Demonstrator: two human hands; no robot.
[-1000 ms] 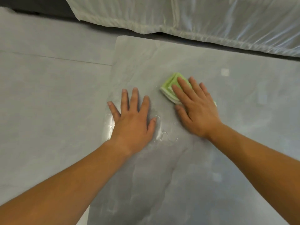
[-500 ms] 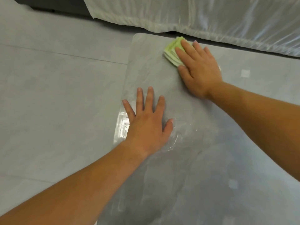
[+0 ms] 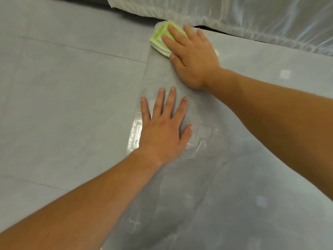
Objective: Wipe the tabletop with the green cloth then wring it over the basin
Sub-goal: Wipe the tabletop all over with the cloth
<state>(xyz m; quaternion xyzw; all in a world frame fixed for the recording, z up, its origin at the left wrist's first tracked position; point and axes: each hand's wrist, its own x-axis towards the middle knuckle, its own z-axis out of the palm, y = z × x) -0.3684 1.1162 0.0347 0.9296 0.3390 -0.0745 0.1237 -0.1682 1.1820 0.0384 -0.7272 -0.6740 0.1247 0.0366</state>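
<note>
While my left hand (image 3: 162,130) lies flat, fingers spread, my right hand (image 3: 192,56) presses the folded green cloth (image 3: 160,37) flat at the tabletop (image 3: 234,177) corner.

Soft, even light fills the scene, fairly bright and without hard shadows. A dim shadow spreads on the tabletop (image 3: 234,177) under the right forearm. Wet film beside the left hand (image 3: 162,134), near the tabletop's left edge, throws small white glints, and pale square reflections dot its right part. The plastic sheet (image 3: 234,20) beyond the far edge shines in streaks. Wide-angle bending curves the edges; the focus is slightly soft overall.
</note>
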